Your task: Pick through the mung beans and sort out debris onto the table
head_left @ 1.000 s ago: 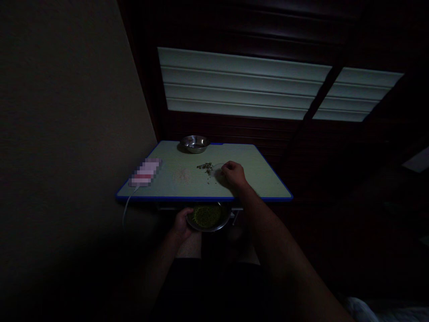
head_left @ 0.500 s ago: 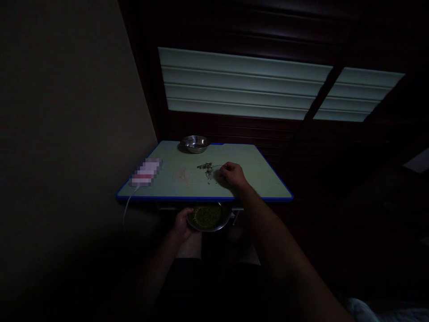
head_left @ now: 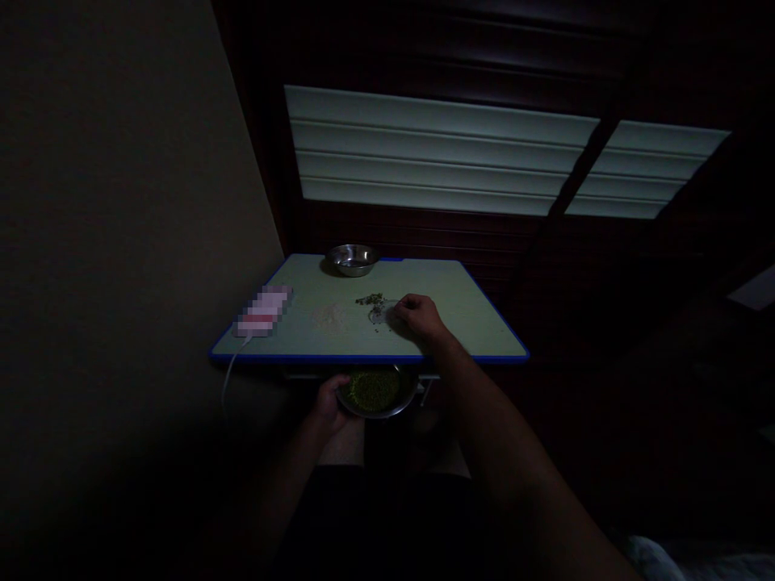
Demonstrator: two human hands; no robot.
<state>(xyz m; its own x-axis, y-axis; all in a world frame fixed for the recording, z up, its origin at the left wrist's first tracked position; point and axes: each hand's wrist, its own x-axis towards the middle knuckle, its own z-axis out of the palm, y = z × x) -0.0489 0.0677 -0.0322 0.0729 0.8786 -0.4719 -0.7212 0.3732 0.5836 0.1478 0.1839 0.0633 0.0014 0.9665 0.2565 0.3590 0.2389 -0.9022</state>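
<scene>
My left hand [head_left: 330,403] grips the left rim of a metal bowl [head_left: 387,414], its thumb over the edge. Small green grains that look like mung beans [head_left: 374,389] lie in this bowl, just below the table's front edge. Over the table my right hand [head_left: 419,315] is closed in a pinch at a small see-through, round-edged thing [head_left: 381,313], too dim to name. Beside that clear thing is a little heap of dark greenish bits [head_left: 370,299], with a few loose specks nearer me. Left of it, pale crumbs [head_left: 330,317] are spread thinly on the tabletop.
The light green table [head_left: 484,335] has a blue edge. A second metal bowl [head_left: 353,260] stands at its back. A blurred-out phone-like device [head_left: 265,311] with a white cable [head_left: 228,379] lies at the left, near the wall. Dark wooden panels rise behind.
My right hand has shifted very slightly left, and the clear thing's round outline shows more plainly beside the dark bits. My left hand and the bowl stay in place.
</scene>
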